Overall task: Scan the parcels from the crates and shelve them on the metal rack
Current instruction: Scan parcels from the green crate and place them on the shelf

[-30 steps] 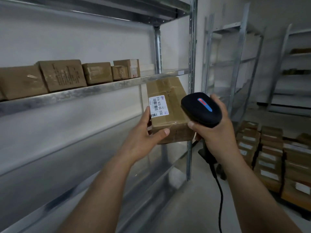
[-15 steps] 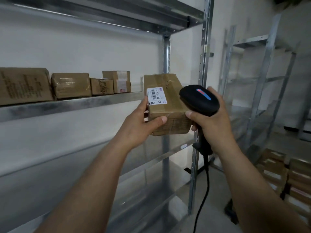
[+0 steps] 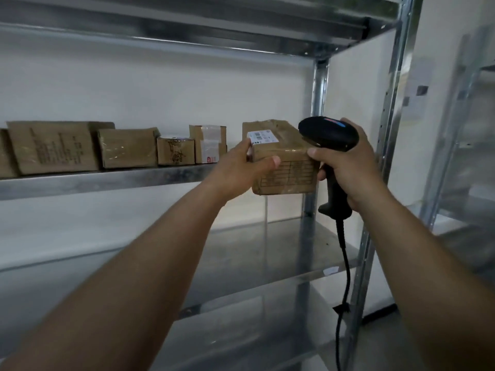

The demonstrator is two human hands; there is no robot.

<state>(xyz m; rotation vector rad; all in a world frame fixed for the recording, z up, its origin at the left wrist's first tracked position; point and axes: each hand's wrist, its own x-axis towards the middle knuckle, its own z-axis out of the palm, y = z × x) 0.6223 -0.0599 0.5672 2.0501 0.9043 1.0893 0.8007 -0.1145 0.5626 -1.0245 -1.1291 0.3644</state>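
Left hand (image 3: 241, 167) grips a taped brown cardboard parcel (image 3: 284, 167), label blurred; right hand (image 3: 348, 170) clasps a black handheld scanner (image 3: 328, 136).

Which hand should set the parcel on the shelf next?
Left. The left hand holds the parcel at about the height of the shelf, just right of the shelved boxes. The right hand is full: its grip is on the scanner.

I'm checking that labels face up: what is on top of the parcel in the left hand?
A white barcode label lies on top of the parcel, near its left edge. The scanner in the right hand covers the top's right end; the left hand hides the label's near corner.
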